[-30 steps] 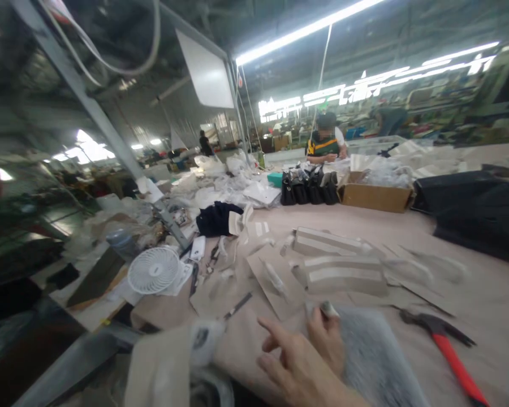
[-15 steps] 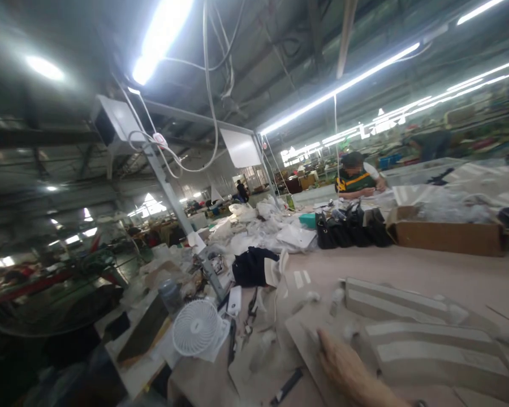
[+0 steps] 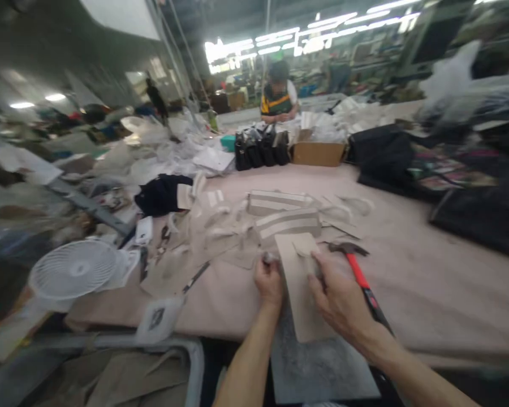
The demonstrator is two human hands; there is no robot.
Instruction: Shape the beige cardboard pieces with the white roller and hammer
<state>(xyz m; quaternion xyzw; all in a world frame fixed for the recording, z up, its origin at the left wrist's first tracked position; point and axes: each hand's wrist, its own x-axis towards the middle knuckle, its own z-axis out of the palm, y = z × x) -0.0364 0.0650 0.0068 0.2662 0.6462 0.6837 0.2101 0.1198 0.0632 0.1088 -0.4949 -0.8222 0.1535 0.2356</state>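
A pale beige panel lies over a grey slab at the table's front edge. My right hand is at the panel's right side, thumb and fingers closed on a small light piece above it. Left of the panel, my left hand is curled closed round something small and greyish, too blurred to name. A hammer with a red and black handle rests right of my right hand. Striped grey pieces lie just beyond the panel.
A white fan stands at the left, near a white phone and a dark blue cloth. Black bags and a cardboard box line the back. Black material covers the right side. A person sits beyond.
The view has swung right and down. My left hand has come into view, along with the slab and hammer. My right hand, earlier over the grey pieces, is now at the beige panel with a light piece.
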